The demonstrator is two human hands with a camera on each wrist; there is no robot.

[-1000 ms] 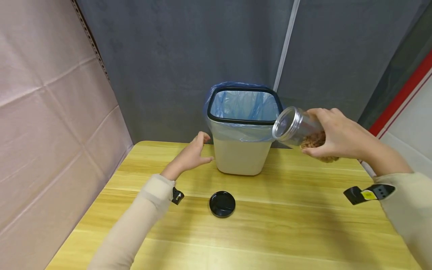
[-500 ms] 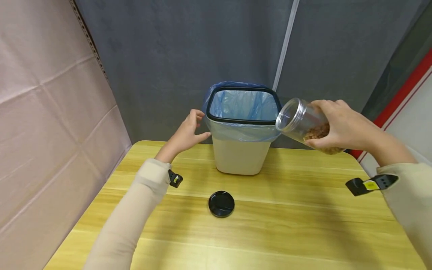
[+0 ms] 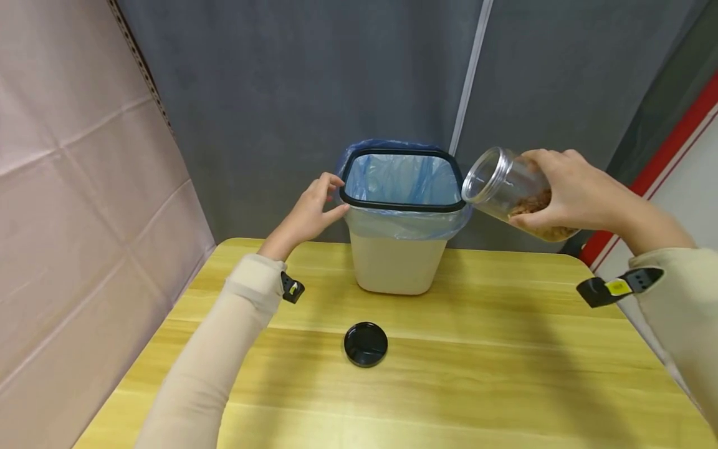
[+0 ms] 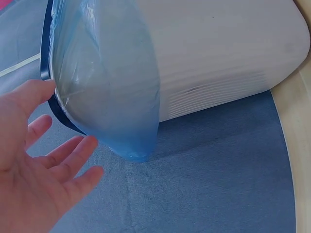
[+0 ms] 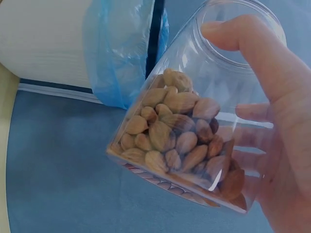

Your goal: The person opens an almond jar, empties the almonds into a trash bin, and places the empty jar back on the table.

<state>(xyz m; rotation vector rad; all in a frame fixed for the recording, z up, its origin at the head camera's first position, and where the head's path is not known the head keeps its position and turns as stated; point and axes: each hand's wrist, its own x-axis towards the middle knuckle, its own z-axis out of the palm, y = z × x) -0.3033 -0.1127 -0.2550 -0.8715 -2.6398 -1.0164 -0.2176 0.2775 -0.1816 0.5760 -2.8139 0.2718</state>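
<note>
While the right hand (image 3: 583,193) holds a clear jar (image 3: 513,193) round its side, the left hand (image 3: 310,211) is spread fairly wide, fingers loosely bent, at the left side of the bin (image 3: 395,265). Left thumb tip appears to meet the black rim (image 3: 401,206); firmness of contact cannot be told. Jar: off the counter (image 3: 477,386), tilted, uncapped mouth pointing toward the bin's right rim and just beside it; whether they touch, cannot tell. Brown nuts (image 5: 177,128) lie heaped in the lower end of the jar. Bin: pale, upright on the counter, lined with a blue bag (image 3: 406,178) folded over its outside. Black lid (image 3: 366,344): flat on the counter, nearer the person. Grey curtain (image 3: 297,93) hangs behind the bin.
</note>
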